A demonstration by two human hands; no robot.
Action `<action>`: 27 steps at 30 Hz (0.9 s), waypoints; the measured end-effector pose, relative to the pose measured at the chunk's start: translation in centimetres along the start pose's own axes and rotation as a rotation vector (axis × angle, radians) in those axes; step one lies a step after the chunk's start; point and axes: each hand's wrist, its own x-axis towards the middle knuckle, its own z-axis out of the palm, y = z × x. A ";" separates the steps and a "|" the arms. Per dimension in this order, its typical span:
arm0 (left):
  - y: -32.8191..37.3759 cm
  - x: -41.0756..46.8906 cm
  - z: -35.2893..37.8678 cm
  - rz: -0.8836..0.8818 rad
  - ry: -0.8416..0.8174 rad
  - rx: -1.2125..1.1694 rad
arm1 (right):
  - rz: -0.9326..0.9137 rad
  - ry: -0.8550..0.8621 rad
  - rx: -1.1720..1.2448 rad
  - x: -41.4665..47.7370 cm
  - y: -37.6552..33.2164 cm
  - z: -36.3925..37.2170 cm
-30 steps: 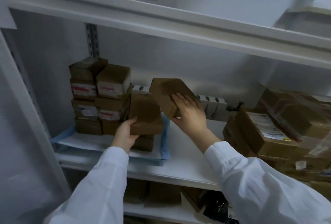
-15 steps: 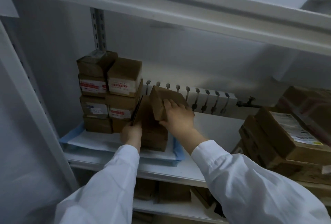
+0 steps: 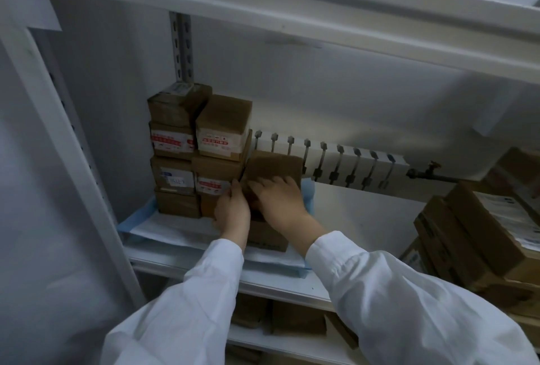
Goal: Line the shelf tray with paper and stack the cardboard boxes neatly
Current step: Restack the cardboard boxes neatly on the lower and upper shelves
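Several brown cardboard boxes form a stack (image 3: 198, 154) at the left of the white shelf, standing on blue-edged white paper (image 3: 163, 228). To its right stands a lower pile of boxes (image 3: 267, 237), and a plain brown box (image 3: 274, 164) lies on top of it. My right hand (image 3: 279, 199) lies on this top box with its fingers spread over the front face. My left hand (image 3: 232, 211) holds the left side of the same pile, thumb against the neighbouring stack. The boxes between my hands are partly hidden.
More cardboard boxes (image 3: 479, 236), some with white labels, are heaped at the right of the shelf. A white rack with metal clips (image 3: 330, 166) runs along the back wall. An upper shelf beam (image 3: 292, 14) hangs overhead. Other boxes (image 3: 298, 321) sit on the shelf below.
My right hand brought the tilted box down and left onto the lower pile, where it now sits level. My left hand slid up along the pile's left side. The camera moved closer.
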 end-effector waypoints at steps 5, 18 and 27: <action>0.1 -0.5 -0.2 0.020 -0.070 -0.105 | 0.601 0.143 0.465 -0.2 2.0 -0.3; 0.9 -1.8 -0.3 -0.042 -0.158 -0.269 | 1.057 -0.177 1.683 -1.3 2.7 -2.1; 1.9 -3.0 0.7 0.150 0.199 -0.009 | 0.938 -0.069 1.345 -1.0 3.3 -2.4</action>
